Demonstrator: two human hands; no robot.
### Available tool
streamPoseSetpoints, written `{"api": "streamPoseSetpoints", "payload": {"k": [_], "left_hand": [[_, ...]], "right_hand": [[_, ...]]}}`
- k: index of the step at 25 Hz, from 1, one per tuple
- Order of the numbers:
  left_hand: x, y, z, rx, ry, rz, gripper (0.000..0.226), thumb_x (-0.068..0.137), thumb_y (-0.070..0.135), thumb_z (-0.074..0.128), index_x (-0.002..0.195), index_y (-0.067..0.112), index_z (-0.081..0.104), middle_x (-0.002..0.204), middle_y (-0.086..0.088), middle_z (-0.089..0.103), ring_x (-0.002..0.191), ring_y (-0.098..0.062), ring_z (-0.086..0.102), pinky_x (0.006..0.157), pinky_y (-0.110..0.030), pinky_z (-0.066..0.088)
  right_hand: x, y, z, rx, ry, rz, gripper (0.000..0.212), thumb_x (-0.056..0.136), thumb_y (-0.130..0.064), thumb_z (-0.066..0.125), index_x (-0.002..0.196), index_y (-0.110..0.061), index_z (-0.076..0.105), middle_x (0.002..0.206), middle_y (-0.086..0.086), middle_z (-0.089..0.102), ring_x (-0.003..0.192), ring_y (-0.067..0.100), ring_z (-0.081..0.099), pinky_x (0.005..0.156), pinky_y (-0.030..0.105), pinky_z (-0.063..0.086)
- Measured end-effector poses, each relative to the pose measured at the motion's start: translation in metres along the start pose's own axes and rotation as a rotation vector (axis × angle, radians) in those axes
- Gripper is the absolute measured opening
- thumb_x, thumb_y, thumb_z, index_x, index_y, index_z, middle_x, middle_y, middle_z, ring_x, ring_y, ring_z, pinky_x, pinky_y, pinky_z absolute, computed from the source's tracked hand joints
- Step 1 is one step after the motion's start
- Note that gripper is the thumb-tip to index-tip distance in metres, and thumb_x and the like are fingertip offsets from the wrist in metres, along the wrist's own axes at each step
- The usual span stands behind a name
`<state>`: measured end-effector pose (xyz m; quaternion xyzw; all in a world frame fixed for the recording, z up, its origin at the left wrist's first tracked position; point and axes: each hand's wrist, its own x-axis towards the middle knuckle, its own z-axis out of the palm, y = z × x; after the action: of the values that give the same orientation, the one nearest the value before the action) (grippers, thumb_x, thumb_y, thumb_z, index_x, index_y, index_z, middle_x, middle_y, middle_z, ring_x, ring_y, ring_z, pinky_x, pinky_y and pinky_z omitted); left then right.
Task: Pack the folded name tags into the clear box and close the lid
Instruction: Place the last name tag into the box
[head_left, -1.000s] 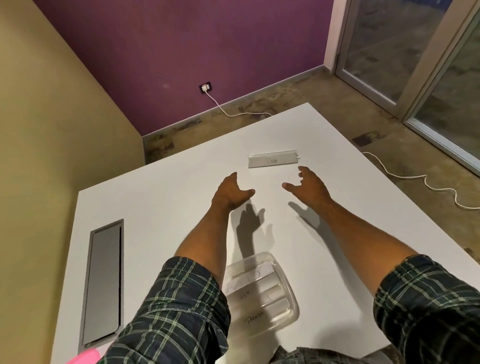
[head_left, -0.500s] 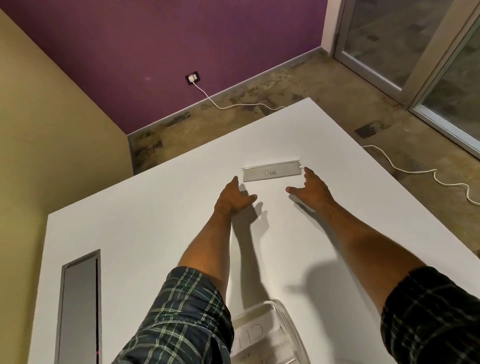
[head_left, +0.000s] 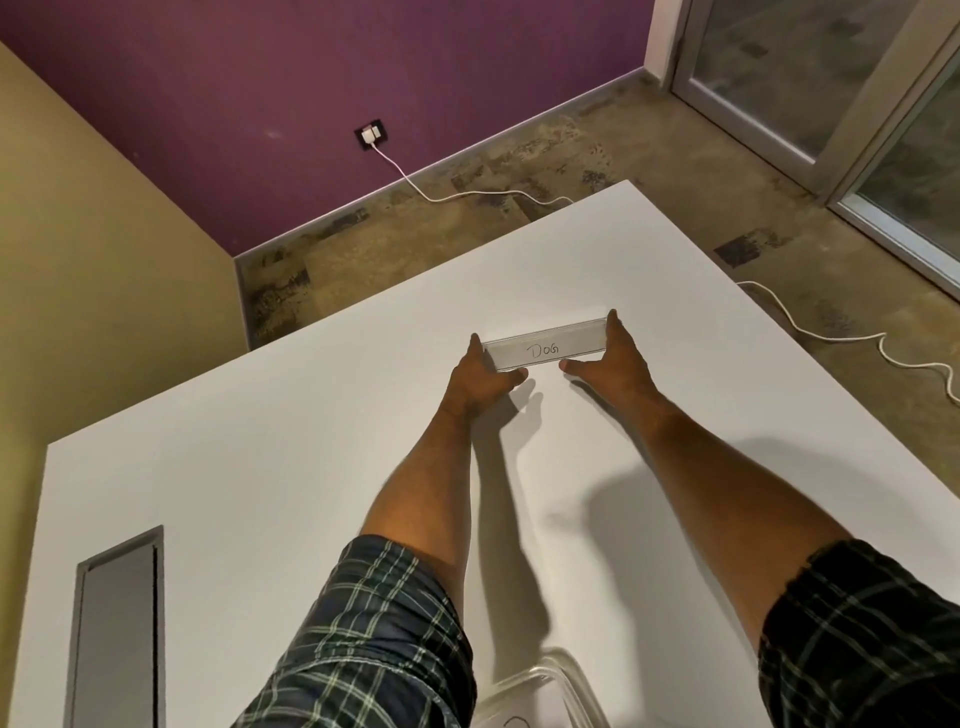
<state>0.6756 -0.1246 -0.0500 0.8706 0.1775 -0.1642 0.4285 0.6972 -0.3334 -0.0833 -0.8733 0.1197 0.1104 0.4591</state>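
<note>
A folded name tag (head_left: 545, 349) with "Dog" written on it stands far out on the white table (head_left: 291, 441). My left hand (head_left: 480, 379) grips its left end, with the thumb under the front edge and the fingers behind. At the tag's right end, my right hand (head_left: 615, 364) grips the same way. The clear box (head_left: 563, 680) is at the bottom edge of the view between my forearms; only its far rim shows, with a bit of writing inside.
A grey metal cable hatch (head_left: 118, 639) is set into the table at the near left. The table's far edge runs just beyond the tag. A white cable (head_left: 831, 335) lies on the floor to the right. A wall socket (head_left: 371, 134) sits on the purple wall.
Both hands reached forward and closed around the ends of the tag, which they were short of before. The view tilted up, so the clear box slid mostly out of the frame.
</note>
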Motion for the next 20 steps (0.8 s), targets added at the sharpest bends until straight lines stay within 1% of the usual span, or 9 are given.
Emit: {"api": "streamPoseSetpoints", "payload": {"k": [2,4,6,8,9,12,14,17,20], "left_hand": [[0.001,0.001,0.002,-0.016,0.030,-0.008,0.086,0.080,0.035,0.079,0.150,0.012,0.035,0.149,-0.004,0.049,0.133,-0.021,0.051,0.092,-0.020,0.036],[-0.002,0.000,0.003,-0.020,0.053,-0.025,0.081,0.080,0.035,0.078,0.147,0.011,0.040,0.145,-0.006,0.053,0.130,-0.023,0.054,0.092,-0.021,0.039],[-0.010,-0.004,0.003,0.016,0.085,-0.036,0.075,0.081,0.034,0.076,0.143,0.007,0.045,0.138,-0.008,0.058,0.127,-0.026,0.055,0.091,-0.024,0.042],[-0.025,-0.005,0.003,0.105,0.119,-0.030,0.061,0.082,0.030,0.074,0.133,0.007,0.052,0.125,-0.009,0.065,0.119,-0.028,0.059,0.083,-0.023,0.040],[-0.035,-0.005,0.002,0.152,0.136,-0.026,0.051,0.082,0.027,0.072,0.127,0.011,0.056,0.119,-0.009,0.068,0.116,-0.028,0.061,0.081,-0.023,0.040],[-0.068,-0.008,-0.005,0.208,0.184,-0.037,0.033,0.079,0.019,0.066,0.110,0.024,0.057,0.111,-0.006,0.071,0.112,-0.027,0.062,0.083,-0.028,0.048],[-0.097,-0.013,-0.012,0.219,0.208,-0.066,0.046,0.077,0.017,0.067,0.123,0.019,0.061,0.117,-0.002,0.069,0.115,-0.024,0.061,0.089,-0.031,0.050],[-0.140,-0.025,-0.023,0.209,0.219,-0.065,0.039,0.073,0.016,0.071,0.111,0.020,0.065,0.109,0.000,0.068,0.104,-0.022,0.063,0.084,-0.029,0.049],[-0.178,-0.043,-0.031,0.219,0.188,-0.064,0.052,0.071,0.021,0.077,0.121,0.016,0.066,0.117,-0.002,0.069,0.109,-0.021,0.064,0.090,-0.030,0.053]], "right_hand": [[0.007,0.000,0.000,0.060,-0.012,0.014,0.111,0.074,-0.034,0.086,0.159,-0.019,0.017,0.156,0.003,0.037,0.139,0.021,0.041,0.077,-0.007,0.038],[0.009,0.001,-0.003,0.134,0.000,0.048,0.106,0.071,-0.026,0.089,0.156,-0.019,0.026,0.148,0.006,0.044,0.130,0.021,0.049,0.052,-0.008,0.036],[0.003,0.003,-0.009,0.077,0.028,0.052,0.097,0.069,-0.021,0.088,0.151,-0.016,0.036,0.139,0.007,0.050,0.121,0.022,0.055,0.066,0.001,0.047],[-0.011,0.000,-0.012,-0.117,0.051,0.015,0.082,0.067,-0.018,0.084,0.139,-0.012,0.045,0.129,0.010,0.050,0.116,0.028,0.058,0.091,0.032,0.054],[-0.021,-0.003,-0.013,-0.214,0.058,0.000,0.076,0.066,-0.016,0.082,0.134,-0.011,0.047,0.125,0.010,0.049,0.115,0.030,0.058,0.093,0.039,0.053],[-0.058,-0.012,-0.014,-0.375,0.075,-0.051,0.065,0.068,-0.007,0.074,0.128,-0.012,0.050,0.121,0.011,0.045,0.112,0.033,0.055,0.086,0.042,0.056],[-0.086,-0.015,-0.018,-0.425,0.066,-0.112,0.066,0.068,-0.001,0.071,0.130,-0.010,0.050,0.121,0.012,0.043,0.112,0.034,0.053,0.083,0.044,0.057],[-0.126,-0.018,-0.027,-0.537,0.036,-0.216,0.068,0.069,0.000,0.070,0.134,-0.011,0.052,0.123,0.014,0.046,0.115,0.034,0.050,0.090,0.042,0.052],[-0.162,-0.015,-0.033,-0.585,-0.047,-0.264,0.069,0.071,-0.006,0.074,0.136,-0.017,0.055,0.124,0.012,0.048,0.118,0.032,0.049,0.093,0.039,0.049]]}}
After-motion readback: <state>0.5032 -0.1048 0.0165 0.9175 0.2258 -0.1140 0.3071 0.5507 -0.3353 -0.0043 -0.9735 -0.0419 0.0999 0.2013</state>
